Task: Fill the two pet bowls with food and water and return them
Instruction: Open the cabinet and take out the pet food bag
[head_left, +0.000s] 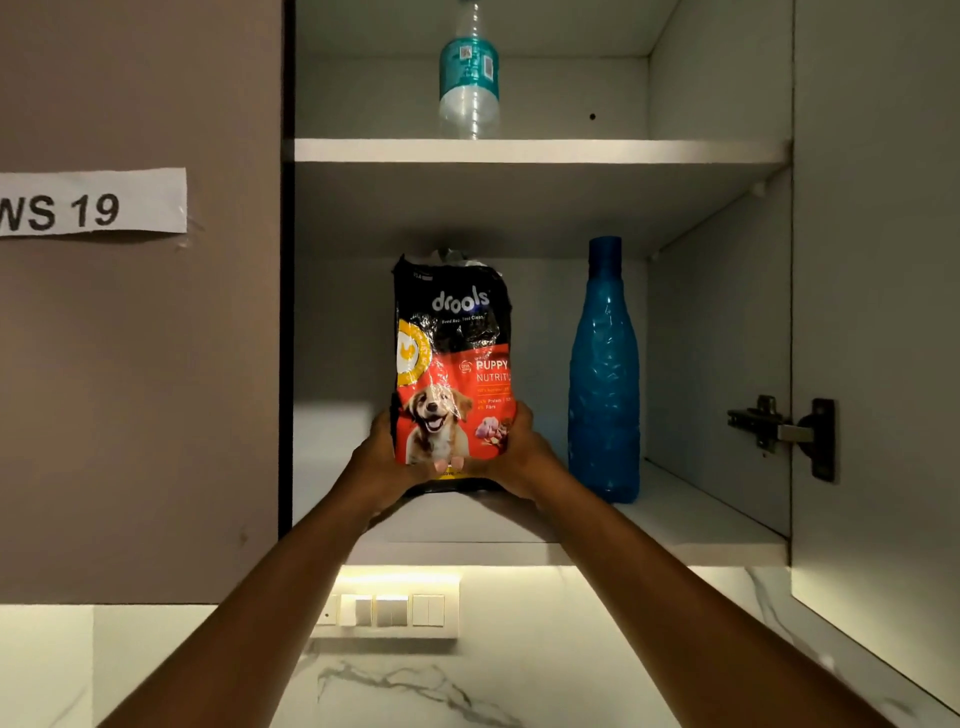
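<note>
A black and red bag of puppy food (452, 358) stands upright on the lower shelf (691, 514) of an open wall cabinet. My left hand (382, 460) grips its lower left side and my right hand (524, 454) grips its lower right side, thumbs across the front. To the right of the bag a tall blue water bottle (604, 374) stands on the same shelf, apart from my right hand. The pet bowls are not in view.
A clear plastic bottle with a teal label (469, 73) stands on the upper shelf (540, 150). The cabinet door (878, 312) hangs open at the right with its hinge (779, 431). A closed door with a paper label is at the left. A switch panel (389, 610) sits on the marble wall below.
</note>
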